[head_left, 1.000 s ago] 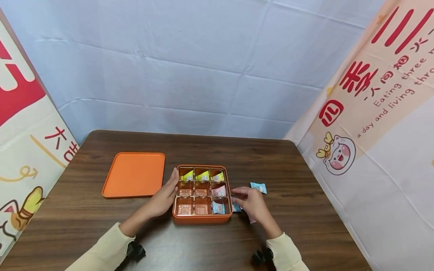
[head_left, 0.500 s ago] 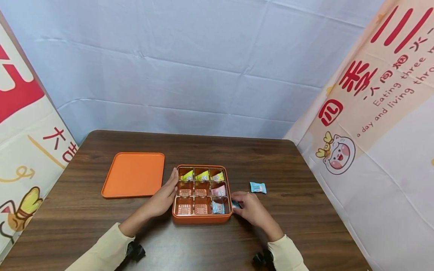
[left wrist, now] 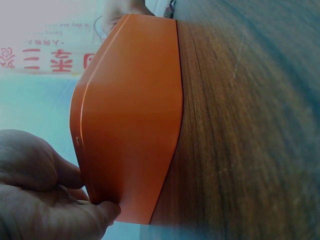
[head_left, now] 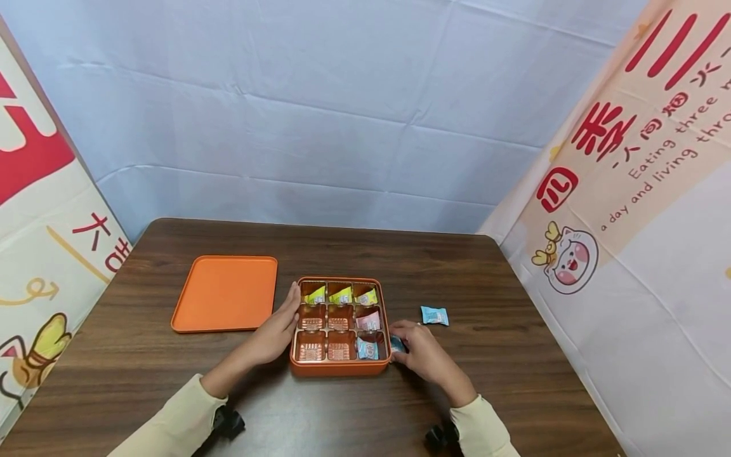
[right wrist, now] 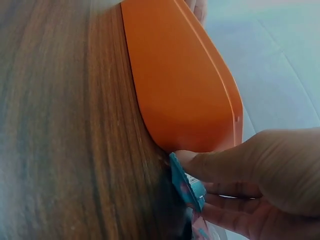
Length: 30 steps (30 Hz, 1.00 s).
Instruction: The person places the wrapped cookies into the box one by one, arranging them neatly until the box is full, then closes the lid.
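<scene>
An orange box [head_left: 342, 370] with a divided inner tray sits on the table. Three yellow-wrapped candies [head_left: 341, 296] occupy its back row, with a pink-wrapped candy [head_left: 368, 322] and a blue-wrapped candy [head_left: 368, 348] in the right column. My left hand [head_left: 281, 329] rests against the box's left side, fingers extended along it. Beside the right wall, my right hand [head_left: 422, 349] pinches another blue candy [right wrist: 186, 184] between thumb and fingers. In the right wrist view a pink wrapper [right wrist: 200, 229] shows just below it, partly hidden by the fingers.
The flat orange lid [head_left: 225, 295] lies left of the box. Behind my right hand, a loose blue candy [head_left: 435, 316] lies on the wooden table [head_left: 320, 419]. A pale cloth [head_left: 320, 127] hangs behind the table.
My right hand has closed its fingers on the blue candy beside the box. The pink wrapper under that hand no longer shows in the head view. My left hand stays put.
</scene>
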Available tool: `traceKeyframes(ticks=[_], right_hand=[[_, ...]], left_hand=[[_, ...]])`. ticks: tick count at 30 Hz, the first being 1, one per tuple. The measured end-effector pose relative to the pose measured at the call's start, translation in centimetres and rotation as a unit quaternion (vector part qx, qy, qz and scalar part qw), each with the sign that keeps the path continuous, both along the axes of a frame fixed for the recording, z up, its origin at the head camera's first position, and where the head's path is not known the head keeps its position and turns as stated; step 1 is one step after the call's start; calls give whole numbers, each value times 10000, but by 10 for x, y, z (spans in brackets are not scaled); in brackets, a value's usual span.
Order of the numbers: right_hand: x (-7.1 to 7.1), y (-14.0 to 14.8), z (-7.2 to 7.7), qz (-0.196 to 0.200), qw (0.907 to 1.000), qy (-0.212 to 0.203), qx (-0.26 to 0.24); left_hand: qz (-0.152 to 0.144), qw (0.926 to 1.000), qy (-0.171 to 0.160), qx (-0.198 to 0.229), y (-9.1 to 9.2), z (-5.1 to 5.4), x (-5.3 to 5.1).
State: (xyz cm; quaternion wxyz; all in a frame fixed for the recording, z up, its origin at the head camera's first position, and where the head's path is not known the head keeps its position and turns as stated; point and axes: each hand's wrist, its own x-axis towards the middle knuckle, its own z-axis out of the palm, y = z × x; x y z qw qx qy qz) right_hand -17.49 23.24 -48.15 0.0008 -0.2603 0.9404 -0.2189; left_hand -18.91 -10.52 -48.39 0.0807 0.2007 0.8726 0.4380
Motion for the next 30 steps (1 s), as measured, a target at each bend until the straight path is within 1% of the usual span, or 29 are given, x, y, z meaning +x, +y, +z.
traceKeyframes(ticks=[6,10,18,26,30], right_hand=[[0,-2,0,-26,9999,-56,93],[-1,-1,0,-128,9998,-84,96],[0,-1,2,-412,9989,-133,-160],[2,0,3,-472,9977,-44,-477],[3,0,3,-536,9974,-32,-472]], left_hand=[[2,10000,20,16,0,0,0],[-20,10000,39,38,0,0,0],[5,10000,-4,21,0,-1,0],[27,10000,-57,-22,1,3,2],[50,10000,-24,-16,1,2,2]])
